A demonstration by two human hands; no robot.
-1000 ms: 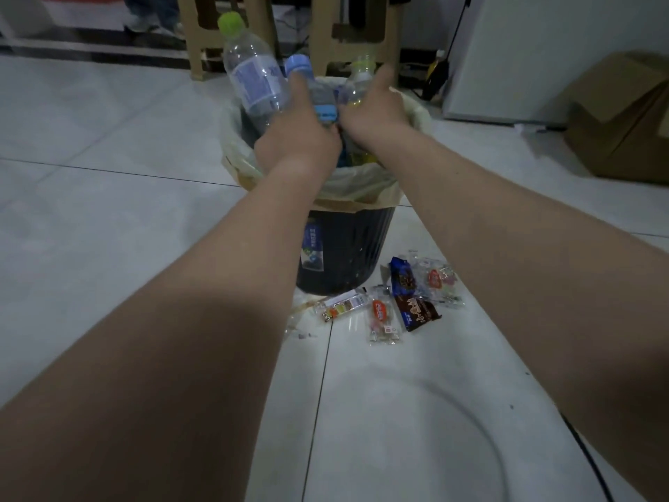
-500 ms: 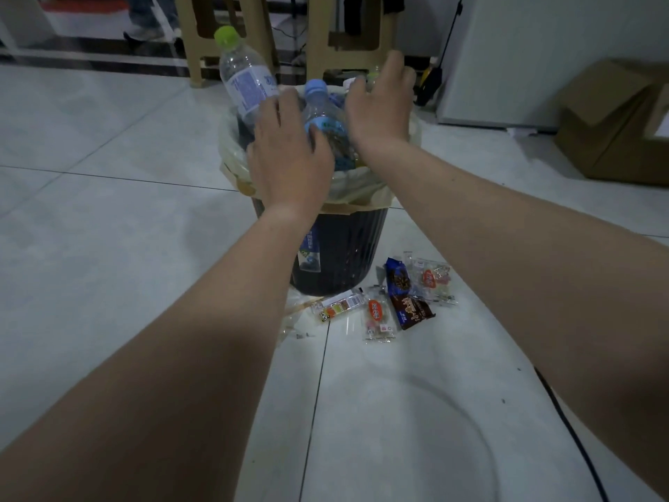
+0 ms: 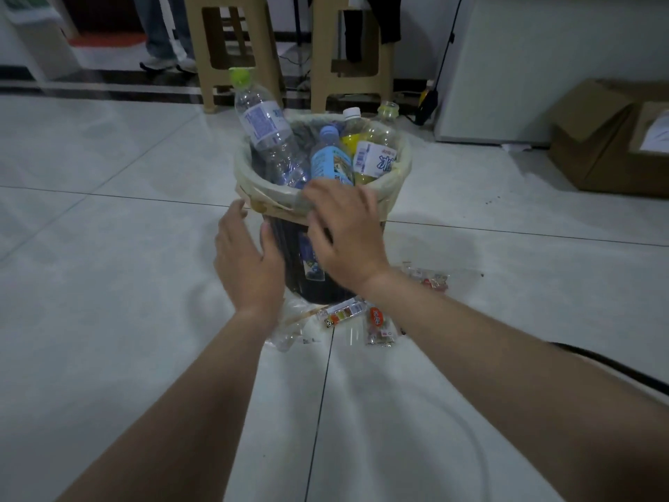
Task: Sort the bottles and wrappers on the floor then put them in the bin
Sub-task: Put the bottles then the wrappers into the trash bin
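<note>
Head view: bottles standing in the bin (image 3: 392, 168), wrappers (image 3: 376, 320) lying on floor at its base.
Left hand (image 3: 249, 262) and right hand (image 3: 344, 240) both empty, fingers spread, just in front of bin; wrappers below and between the wrists.

The right hand (image 3: 342, 235) is motion-blurred, its fingers smeared, and it covers the near rim and part of the front wall of the bin (image 3: 394, 175). Whether either hand touches the bin cannot be told. The bin's liner hides the lower parts of the bottles (image 3: 269, 135). The right forearm covers some of the wrappers (image 3: 378, 322) on the floor (image 3: 108, 284) at the bin's foot; their print is too small to read. A clear wrapper (image 3: 286, 336) lies partly under the left wrist. A person's legs (image 3: 163, 30), the stools (image 3: 235, 45) and the cardboard box (image 3: 611, 135) are cut off by the picture's edges.
</note>
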